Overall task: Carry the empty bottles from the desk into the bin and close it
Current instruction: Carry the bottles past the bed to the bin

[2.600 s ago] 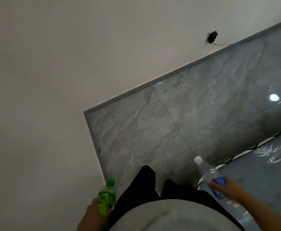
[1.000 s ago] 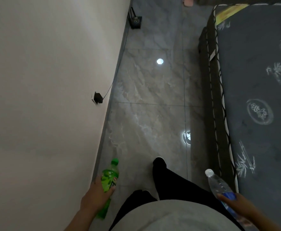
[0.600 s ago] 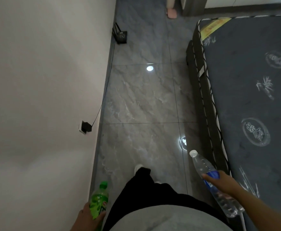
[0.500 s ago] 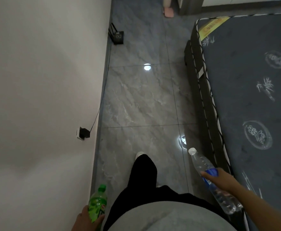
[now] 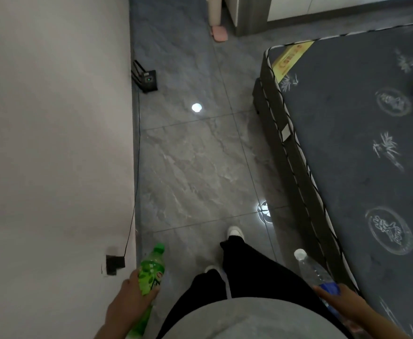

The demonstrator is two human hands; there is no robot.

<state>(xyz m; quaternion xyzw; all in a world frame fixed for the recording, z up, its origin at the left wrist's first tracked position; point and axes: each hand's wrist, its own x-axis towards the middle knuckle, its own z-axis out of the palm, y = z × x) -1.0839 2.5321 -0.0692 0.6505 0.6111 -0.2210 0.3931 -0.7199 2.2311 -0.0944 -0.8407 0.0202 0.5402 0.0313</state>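
My left hand point(image 5: 129, 304) grips a green plastic bottle point(image 5: 150, 272) around its middle, cap pointing forward, low at the bottom left. My right hand point(image 5: 345, 304) grips a clear water bottle point(image 5: 310, 267) with a white cap and blue label, at the bottom right beside the mattress. A tall pale bin point(image 5: 214, 9) with a pink pedal point(image 5: 219, 33) stands far ahead at the top, its upper part cut off by the frame.
A white wall point(image 5: 53, 143) runs along my left with a plugged-in socket point(image 5: 113, 264) and cable. A black router point(image 5: 146, 78) sits on the grey tiled floor point(image 5: 193, 167). A dark mattress point(image 5: 359, 143) borders the right. A cabinet base point(image 5: 249, 15) stands beside the bin.
I have walked forward along the wall; the socket, router and mattress have slid closer and the bin has come into view ahead. Both hands keep their bottles.
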